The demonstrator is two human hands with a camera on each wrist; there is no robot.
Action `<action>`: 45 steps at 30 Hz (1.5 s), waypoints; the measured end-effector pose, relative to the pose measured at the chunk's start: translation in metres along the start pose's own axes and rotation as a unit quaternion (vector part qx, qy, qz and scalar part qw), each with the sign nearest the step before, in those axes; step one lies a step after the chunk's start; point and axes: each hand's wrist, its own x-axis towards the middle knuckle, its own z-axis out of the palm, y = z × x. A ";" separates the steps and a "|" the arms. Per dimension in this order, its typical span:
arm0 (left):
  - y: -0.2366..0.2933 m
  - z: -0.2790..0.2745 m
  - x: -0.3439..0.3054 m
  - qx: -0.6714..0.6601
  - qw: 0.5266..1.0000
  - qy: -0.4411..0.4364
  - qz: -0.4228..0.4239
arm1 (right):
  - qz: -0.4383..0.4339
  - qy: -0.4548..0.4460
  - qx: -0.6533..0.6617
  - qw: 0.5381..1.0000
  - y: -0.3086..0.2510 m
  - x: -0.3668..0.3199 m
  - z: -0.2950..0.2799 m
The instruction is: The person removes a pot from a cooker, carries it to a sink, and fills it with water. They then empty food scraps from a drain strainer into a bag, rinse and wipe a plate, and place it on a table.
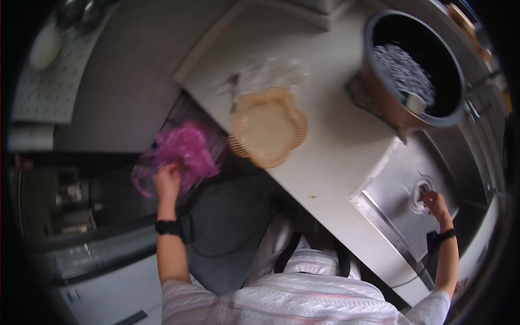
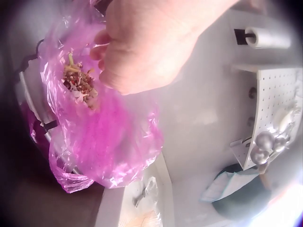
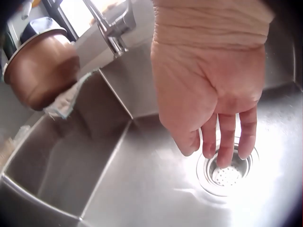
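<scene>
White counter (image 1: 336,157) runs corner to corner. A wicker tray (image 1: 268,127) sits at 9 o'clock, hanging over the edge. There's crumpled clear plastic (image 1: 273,70) at 11, just past the tray. A big pot (image 1: 379,92) at 1 sits on a cloth (image 1: 357,89). The sink (image 1: 390,195) is sunk in at 4.

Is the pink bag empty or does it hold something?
Not empty: scraps show inside the bag, gripped by the left hand.
</scene>
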 end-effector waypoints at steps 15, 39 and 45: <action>-0.031 -0.028 0.011 -0.054 0.998 -0.039 0.007 | -0.165 -0.044 0.086 0.981 -0.267 -0.198 0.044; -0.155 -0.087 0.090 -0.122 0.949 0.025 0.289 | -0.351 -0.214 0.199 0.890 -0.622 -0.169 0.305; -0.154 -0.087 0.094 -0.186 0.945 0.002 0.268 | -0.334 -0.148 0.198 0.910 -0.619 -0.158 0.315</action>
